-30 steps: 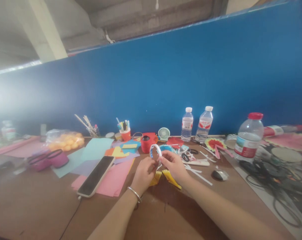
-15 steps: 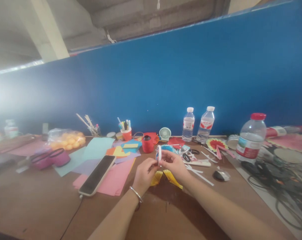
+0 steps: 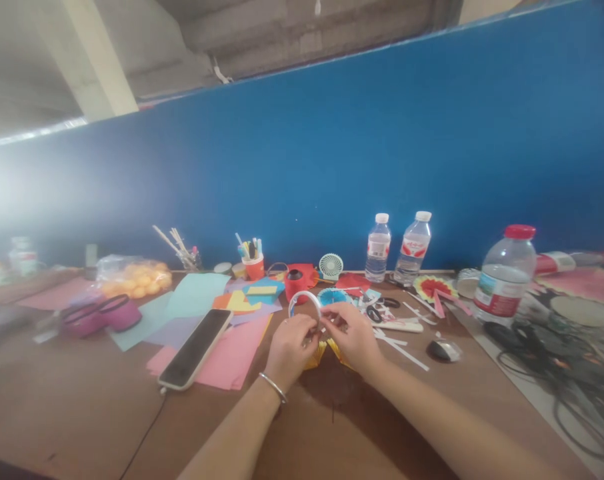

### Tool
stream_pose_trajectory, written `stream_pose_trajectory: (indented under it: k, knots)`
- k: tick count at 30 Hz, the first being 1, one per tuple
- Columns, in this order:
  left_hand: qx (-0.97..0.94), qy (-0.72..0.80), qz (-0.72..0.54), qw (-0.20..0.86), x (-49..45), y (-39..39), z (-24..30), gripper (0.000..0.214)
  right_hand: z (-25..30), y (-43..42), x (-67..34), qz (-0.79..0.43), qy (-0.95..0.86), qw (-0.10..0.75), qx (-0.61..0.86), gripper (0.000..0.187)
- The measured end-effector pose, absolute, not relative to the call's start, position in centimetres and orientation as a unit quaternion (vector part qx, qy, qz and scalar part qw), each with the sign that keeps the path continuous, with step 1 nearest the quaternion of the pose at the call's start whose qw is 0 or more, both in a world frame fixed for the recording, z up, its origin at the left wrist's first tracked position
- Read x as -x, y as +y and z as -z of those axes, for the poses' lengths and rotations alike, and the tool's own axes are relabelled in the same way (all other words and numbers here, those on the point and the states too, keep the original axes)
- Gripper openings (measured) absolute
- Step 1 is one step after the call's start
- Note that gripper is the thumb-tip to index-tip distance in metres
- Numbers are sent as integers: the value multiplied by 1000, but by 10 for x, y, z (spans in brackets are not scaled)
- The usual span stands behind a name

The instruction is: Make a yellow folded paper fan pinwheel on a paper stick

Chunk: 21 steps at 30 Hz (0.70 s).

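Note:
Both hands are raised over the table in front of me, around a white roll of tape (image 3: 305, 294) that stands upright as a ring. My left hand (image 3: 293, 343) grips the roll's lower part with closed fingers. At the roll's right edge, my right hand (image 3: 349, 333) pinches with thumb and forefinger; whether a tape end lies between them is too small to see. Beneath the hands lie two yellow pleated paper fans, the left fan (image 3: 314, 359) and the right fan (image 3: 338, 353), both partly covered by the hands.
Left of my hands are a phone (image 3: 197, 350) with a cable and pink paper sheets (image 3: 237, 357). Behind stand a red pot-like object (image 3: 295, 285), a cup of pens (image 3: 255, 268) and a small fan (image 3: 331, 267). To the right are scissors (image 3: 373, 315), paper strips, a mouse (image 3: 443, 351) and bottles (image 3: 505, 287).
The tape roll has turned from nearly edge-on to showing its open ring, and has shifted slightly left. My right fingers have moved from holding its side to pinching at its edge.

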<state>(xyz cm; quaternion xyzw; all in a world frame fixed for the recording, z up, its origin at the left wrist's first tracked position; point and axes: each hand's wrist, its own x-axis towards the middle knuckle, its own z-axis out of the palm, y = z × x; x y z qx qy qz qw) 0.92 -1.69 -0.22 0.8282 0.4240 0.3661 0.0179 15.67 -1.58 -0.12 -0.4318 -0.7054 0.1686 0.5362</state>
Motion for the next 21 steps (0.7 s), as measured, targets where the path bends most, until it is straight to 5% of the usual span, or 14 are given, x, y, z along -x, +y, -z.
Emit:
stream_pose_trajectory:
  k: [5, 12, 21]
  knots:
    - [-804, 478, -349, 50, -9, -18, -1, 12, -2, -9, -160, -189, -730, 525, 396, 5]
    - [-701, 516, -390, 300, -10, -16, 5, 23, 2, -10, -160, -250, -716, 522, 390, 5]
    - [-688, 485, -397, 364, -5, -13, 7, 23, 13, -1, -159, -403, -612, 563, 383, 8]
